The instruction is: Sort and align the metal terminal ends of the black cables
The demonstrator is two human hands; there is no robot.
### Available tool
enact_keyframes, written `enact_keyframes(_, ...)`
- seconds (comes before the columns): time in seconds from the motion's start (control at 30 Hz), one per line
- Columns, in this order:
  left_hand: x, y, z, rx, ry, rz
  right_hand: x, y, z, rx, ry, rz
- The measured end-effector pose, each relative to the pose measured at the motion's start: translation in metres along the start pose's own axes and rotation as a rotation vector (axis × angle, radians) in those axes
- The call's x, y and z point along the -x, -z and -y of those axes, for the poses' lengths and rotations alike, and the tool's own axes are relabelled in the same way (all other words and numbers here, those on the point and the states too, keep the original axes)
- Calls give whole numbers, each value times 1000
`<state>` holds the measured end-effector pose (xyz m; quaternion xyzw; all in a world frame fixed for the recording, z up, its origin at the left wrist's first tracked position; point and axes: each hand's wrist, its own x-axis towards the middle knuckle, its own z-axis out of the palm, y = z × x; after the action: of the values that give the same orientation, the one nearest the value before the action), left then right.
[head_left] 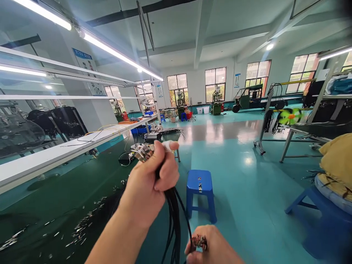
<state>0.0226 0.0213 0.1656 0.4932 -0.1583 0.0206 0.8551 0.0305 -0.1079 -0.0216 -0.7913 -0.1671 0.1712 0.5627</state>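
Observation:
My left hand (156, 172) is closed in a fist around a bundle of black cables (173, 214), near the middle of the head view. Silvery metal connectors (144, 153) stick out on the thumb side, and something white (168, 145) shows at the fingertips. Below the fist the cables hang down out of the frame. Lower right, my right hand (210, 245) is closed around cable ends, with coppery tips (200, 242) showing between thumb and fingers. One cable runs from the left fist to that hand. Many more black cables with metal ends (90, 220) lie on the left.
A dark green work surface (110, 165) and a white shelf (90, 141) run along the left. A blue stool (200, 183) stands ahead on the teal floor. To the right are a wheeled rack (265, 128), a green fan (290, 116) and another blue stool (324, 216).

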Motion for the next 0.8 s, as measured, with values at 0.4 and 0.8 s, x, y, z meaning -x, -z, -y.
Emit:
enact_keyframes(0.4, 8, 52, -5, -729, 39, -170, 11, 107, 22, -544, 136, -144)
enact_keyframes(0.8, 26, 36, 127, -565, 241, 89, 30, 99, 81, -137, 98, -206)
